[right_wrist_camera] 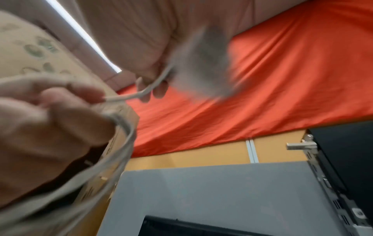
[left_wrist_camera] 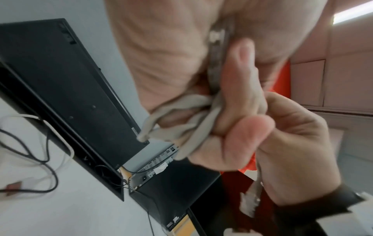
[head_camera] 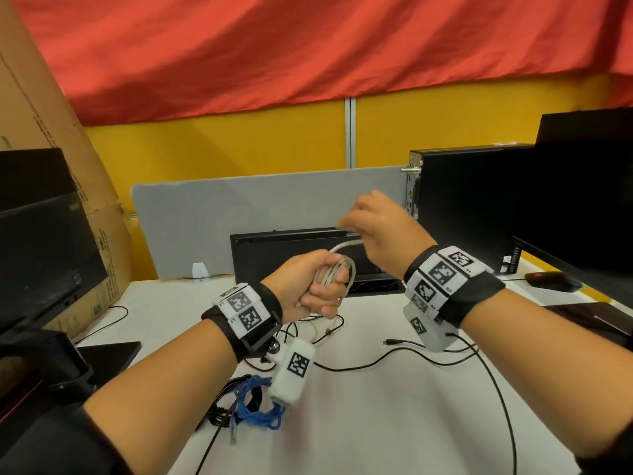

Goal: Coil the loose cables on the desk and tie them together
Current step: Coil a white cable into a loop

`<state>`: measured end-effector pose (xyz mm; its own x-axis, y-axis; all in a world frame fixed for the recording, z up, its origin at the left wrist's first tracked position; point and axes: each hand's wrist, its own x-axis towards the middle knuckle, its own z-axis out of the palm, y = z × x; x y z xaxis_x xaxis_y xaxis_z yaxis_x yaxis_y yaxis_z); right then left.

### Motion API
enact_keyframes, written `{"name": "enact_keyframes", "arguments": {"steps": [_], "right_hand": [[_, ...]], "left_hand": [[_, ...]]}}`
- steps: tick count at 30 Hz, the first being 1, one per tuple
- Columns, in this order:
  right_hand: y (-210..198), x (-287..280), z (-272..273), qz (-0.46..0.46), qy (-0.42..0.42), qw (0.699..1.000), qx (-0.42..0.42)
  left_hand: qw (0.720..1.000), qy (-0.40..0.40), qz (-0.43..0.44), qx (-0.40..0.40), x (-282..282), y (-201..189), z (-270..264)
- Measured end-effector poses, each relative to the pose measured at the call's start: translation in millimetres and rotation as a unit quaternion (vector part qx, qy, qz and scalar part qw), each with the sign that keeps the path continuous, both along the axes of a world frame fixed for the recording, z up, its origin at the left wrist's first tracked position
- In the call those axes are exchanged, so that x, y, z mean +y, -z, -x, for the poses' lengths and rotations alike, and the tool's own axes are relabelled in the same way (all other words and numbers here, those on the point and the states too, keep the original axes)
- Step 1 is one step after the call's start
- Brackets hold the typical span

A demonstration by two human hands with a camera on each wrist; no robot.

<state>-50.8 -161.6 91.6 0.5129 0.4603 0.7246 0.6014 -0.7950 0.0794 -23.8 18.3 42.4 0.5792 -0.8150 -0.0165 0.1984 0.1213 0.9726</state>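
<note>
Red cloth hangs across the top of the head view, yellow wall below it. Cardboard box leans at far left. Grey divider stands at the back of the white desk. Black monitor left, black PC tower right, a second black unit low against the divider.

Both hands raised above the desk, mid-frame. Left hand clenched in a fist around a coil of grey cable; several loops bunch out past the fingers, clear in the left wrist view. One strand runs up and right from the coil to the right hand, which pinches it between fingertips; that hand is blurred.

On the desk: a long black cable trails across the middle and off the near right edge. A blue cable lies bundled near the left edge, tangled against more black cord. Black mouse at far right.
</note>
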Motion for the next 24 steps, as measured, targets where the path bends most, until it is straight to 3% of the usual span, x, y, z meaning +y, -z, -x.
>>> {"name": "enact_keyframes", "arguments": {"steps": [4, 6, 8, 10, 13, 15, 17, 20, 24], "right_hand": [[5.2, -11.7, -1.2, -0.045, 0.025, 0.982, -0.184], [14.8, -9.6, 1.8, -0.111, -0.028, 0.977, -0.18], [23.5, -7.1, 2.5, -0.256, -0.072, 0.957, -0.117], [32.3, -3.6, 1.0, -0.36, -0.048, 0.931, -0.039], [40.4, 3.3, -7.9, -0.357, -0.009, 0.915, 0.185], [43.7, 8.9, -14.8, -0.321, -0.065, 0.874, 0.359], [44.0, 14.1, -17.4, -0.324, -0.117, 0.835, 0.428], [48.5, 17.8, -20.3, -0.341, -0.071, 0.867, 0.357], [59.2, 21.3, -20.9, -0.287, 0.026, 0.924, 0.25]], "left_hand": [[0.993, -0.09, 0.055, 0.054, 2.9, 9.8, -5.5], [0.982, -0.128, 0.111, 0.088, 3.8, 9.1, -9.4], [0.971, -0.138, 0.15, 0.123, 3.7, 7.9, -11.5], [0.967, -0.123, 0.171, 0.145, 3.9, 7.7, -11.5], [0.97, -0.094, 0.166, 0.149, -0.2, 9.2, -9.7], [0.977, -0.075, 0.146, 0.135, -4.3, 11.3, -7.0], [0.983, -0.072, 0.124, 0.111, -6.9, 12.3, -5.0], [0.988, -0.118, 0.086, 0.053, -10.2, 10.7, -5.1], [0.979, -0.204, -0.001, 0.003, -7.3, 9.9, -9.4]]}}
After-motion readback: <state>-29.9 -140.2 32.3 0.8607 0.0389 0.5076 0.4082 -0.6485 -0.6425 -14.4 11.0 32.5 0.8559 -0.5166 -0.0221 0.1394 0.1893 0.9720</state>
